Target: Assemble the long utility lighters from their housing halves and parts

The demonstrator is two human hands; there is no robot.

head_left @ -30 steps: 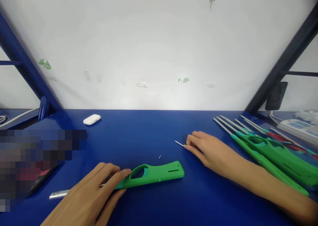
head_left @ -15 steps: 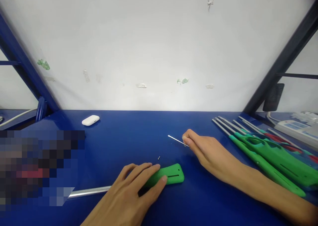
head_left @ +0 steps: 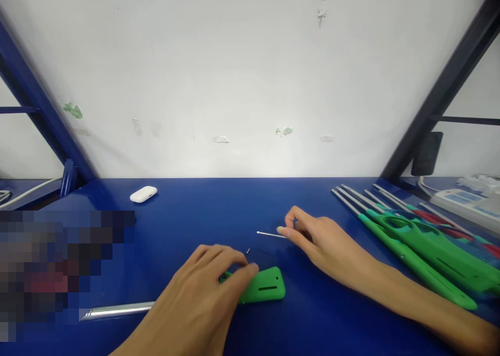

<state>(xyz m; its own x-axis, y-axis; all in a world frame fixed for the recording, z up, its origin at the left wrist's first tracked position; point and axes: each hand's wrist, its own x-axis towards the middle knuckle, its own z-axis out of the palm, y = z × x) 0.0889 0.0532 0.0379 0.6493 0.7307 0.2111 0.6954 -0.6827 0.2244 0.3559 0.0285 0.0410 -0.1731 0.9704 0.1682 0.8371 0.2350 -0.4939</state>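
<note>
My left hand (head_left: 203, 288) is closed over a green handle (head_left: 269, 285) lying on the blue table, with thumb and fingertips together at its upper edge. The handle's right end shows a slot and a small hole. From under my left wrist a silver tube (head_left: 119, 310) runs out to the left. A tiny screw (head_left: 248, 251) lies just beyond my left fingertips. My right hand (head_left: 302, 230), low over the table, has a thin metal rod (head_left: 269, 234) at its thumb, pointing left; the index finger is curled and the rod's other end is hidden.
Several green and red handles with silver tubes (head_left: 422, 262) are piled on the right. Behind them are a white device (head_left: 464, 202) and a dark phone-like object (head_left: 427, 154). A white case (head_left: 144, 194) sits at the back left. The left side is pixelated.
My left hand has drawn its fingers together on the handle, which sits slightly lower left. The rod has swung nearer level, and my right thumb has stretched out along it.
</note>
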